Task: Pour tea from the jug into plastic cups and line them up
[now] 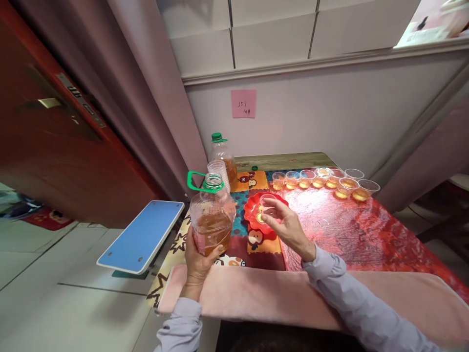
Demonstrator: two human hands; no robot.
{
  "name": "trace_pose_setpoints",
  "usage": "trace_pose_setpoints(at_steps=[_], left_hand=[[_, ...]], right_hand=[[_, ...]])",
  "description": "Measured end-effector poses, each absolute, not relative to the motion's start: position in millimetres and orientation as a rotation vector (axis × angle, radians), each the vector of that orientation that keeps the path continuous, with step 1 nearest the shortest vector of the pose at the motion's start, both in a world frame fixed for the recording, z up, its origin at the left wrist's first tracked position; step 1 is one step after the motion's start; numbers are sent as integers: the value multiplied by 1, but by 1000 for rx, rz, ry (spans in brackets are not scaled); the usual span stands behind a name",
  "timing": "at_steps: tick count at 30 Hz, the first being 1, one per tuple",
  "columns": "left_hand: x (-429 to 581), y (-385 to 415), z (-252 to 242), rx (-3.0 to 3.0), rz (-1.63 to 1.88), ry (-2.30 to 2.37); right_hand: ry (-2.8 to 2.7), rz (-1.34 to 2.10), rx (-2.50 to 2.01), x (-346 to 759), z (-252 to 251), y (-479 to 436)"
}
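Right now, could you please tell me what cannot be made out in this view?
Head view:
Clear cup: whether the right hand grips or only touches it; the fingers cover it.
Red plate: its right part, behind that hand.
Pink note: lower line of writing, too small.
Rear bottle: its base, behind the cup stack and the jug held by the left hand.

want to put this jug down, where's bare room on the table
Widest bare patch: the red table cover, between the row of cups, the red plate and the pink edge pad. Crowded at the far left corner around the capped bottle and cup stack.
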State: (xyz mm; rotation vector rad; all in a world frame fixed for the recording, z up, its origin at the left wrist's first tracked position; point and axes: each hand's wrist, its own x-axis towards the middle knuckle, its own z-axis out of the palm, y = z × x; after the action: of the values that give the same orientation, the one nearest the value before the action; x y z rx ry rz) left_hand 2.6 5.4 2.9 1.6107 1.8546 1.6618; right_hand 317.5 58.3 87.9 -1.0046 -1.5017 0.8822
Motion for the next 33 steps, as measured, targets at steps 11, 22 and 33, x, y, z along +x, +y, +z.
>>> trace_pose_setpoints(at_steps=[11, 22, 33], left_hand=[[14, 6, 29, 2028, 1483, 1766], [-1, 22, 18, 766, 1770, 1520], [25, 31, -1, 717, 1630, 1367]], right_hand=[[-1376, 1045, -836, 259, 119, 63], [-1120, 1186, -853, 274, 90, 72], [-1061, 1399, -808, 292, 82, 73]])
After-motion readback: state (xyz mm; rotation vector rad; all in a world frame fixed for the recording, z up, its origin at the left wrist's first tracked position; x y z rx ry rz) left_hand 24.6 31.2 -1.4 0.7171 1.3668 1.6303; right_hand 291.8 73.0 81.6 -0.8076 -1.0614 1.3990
